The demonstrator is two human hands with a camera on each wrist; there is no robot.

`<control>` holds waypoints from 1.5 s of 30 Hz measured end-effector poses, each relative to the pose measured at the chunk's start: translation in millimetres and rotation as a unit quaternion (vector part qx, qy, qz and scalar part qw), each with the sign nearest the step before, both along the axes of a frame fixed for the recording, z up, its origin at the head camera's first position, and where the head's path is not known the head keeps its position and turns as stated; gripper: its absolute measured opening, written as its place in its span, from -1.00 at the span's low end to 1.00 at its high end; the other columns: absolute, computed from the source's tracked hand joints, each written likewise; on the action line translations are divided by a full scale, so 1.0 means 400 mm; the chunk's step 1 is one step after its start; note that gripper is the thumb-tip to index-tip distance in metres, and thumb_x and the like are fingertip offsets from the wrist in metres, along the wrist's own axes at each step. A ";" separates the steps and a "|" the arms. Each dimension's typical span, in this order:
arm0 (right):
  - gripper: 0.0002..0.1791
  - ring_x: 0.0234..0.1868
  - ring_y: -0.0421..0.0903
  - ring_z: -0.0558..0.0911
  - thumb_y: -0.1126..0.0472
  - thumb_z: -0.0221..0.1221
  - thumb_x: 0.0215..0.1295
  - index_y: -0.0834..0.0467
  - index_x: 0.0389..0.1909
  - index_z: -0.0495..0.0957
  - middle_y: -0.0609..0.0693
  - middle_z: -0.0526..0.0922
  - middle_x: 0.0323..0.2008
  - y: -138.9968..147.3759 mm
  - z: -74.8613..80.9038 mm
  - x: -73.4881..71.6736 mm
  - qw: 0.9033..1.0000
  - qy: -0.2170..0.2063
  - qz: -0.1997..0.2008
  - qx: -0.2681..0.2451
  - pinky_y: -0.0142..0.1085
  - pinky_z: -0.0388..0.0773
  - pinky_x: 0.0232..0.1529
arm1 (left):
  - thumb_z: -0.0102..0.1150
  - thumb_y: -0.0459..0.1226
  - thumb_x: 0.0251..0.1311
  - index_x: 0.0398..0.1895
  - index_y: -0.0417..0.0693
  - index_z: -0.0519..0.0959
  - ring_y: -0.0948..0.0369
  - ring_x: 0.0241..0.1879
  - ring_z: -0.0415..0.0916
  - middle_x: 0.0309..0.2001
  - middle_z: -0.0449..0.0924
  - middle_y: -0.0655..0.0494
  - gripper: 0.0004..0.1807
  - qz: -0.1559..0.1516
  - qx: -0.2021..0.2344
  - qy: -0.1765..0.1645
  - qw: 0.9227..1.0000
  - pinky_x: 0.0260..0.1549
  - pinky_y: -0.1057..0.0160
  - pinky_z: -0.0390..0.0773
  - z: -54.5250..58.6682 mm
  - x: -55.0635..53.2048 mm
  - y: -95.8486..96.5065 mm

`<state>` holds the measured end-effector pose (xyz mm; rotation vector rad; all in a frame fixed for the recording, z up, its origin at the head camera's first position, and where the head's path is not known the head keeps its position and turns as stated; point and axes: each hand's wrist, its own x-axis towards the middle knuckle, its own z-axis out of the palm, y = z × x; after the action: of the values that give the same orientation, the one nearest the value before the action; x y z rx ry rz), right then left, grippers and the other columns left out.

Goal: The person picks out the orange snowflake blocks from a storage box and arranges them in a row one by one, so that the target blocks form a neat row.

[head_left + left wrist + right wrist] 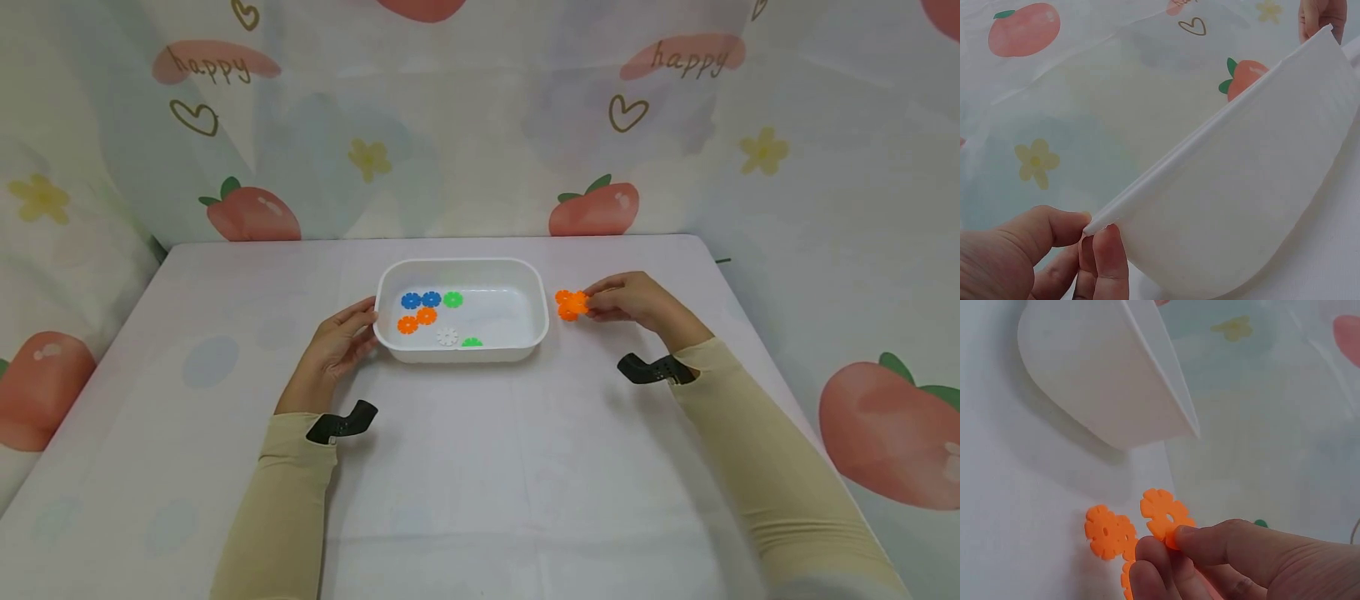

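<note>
A white plastic tray [468,354] stands on the table in the head view. Its left rim is pinched between the thumb and fingers of my left hand [337,346], seen close up in the left wrist view. To the right of the tray, my right hand [633,304] pinches an orange snowflake disc [1163,509] between thumb and fingers. More orange discs [1105,531] show just below and beside those fingertips, partly hidden by them. Inside the tray lie two blue discs [411,301], two orange, two green and one white disc [447,337].
A white cloth covers the table [465,467]. Behind it hangs a patterned curtain [465,125] with fruit, flowers and hearts. Each wrist carries a black camera mount [341,422], under beige sleeves.
</note>
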<state>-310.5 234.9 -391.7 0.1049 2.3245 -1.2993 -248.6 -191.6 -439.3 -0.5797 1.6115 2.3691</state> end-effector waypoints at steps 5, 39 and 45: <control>-0.49 -0.19 -0.18 0.68 0.21 0.18 0.39 0.36 0.27 0.40 0.29 0.45 0.21 0.017 -0.020 -0.005 1.000 -0.007 -0.011 0.000 -0.40 0.65 -0.04 | 0.18 -0.36 0.32 0.35 -0.09 0.42 0.27 -0.33 0.58 -0.17 0.61 0.20 -0.49 0.000 0.004 0.003 1.000 -0.41 0.44 0.67 0.000 -0.001 0.000; -0.53 -0.42 -0.25 0.69 0.28 0.24 0.33 0.41 0.19 0.46 -0.03 0.68 -0.35 0.035 -0.074 -0.015 0.998 0.005 -0.070 0.006 -0.41 0.69 -0.21 | 0.20 -0.33 0.31 0.36 -0.07 0.42 0.27 -0.31 0.59 -0.13 0.59 0.21 -0.47 -0.001 -0.007 -0.003 1.000 -0.40 0.45 0.67 0.001 0.002 -0.001; -0.56 -0.46 -0.25 0.69 0.28 0.26 0.31 0.39 0.15 0.49 -0.01 0.67 -0.38 0.029 -0.077 -0.023 0.995 0.003 -0.095 0.035 -0.41 0.69 -0.24 | 0.21 -0.31 0.31 0.37 -0.06 0.41 0.27 -0.30 0.58 -0.12 0.58 0.21 -0.46 -0.002 -0.007 -0.005 1.000 -0.39 0.45 0.67 0.002 0.002 -0.002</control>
<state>-319.6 246.4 -422.5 0.3514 2.4141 -1.3077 -247.6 -192.2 -438.6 -0.5905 1.6258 2.3499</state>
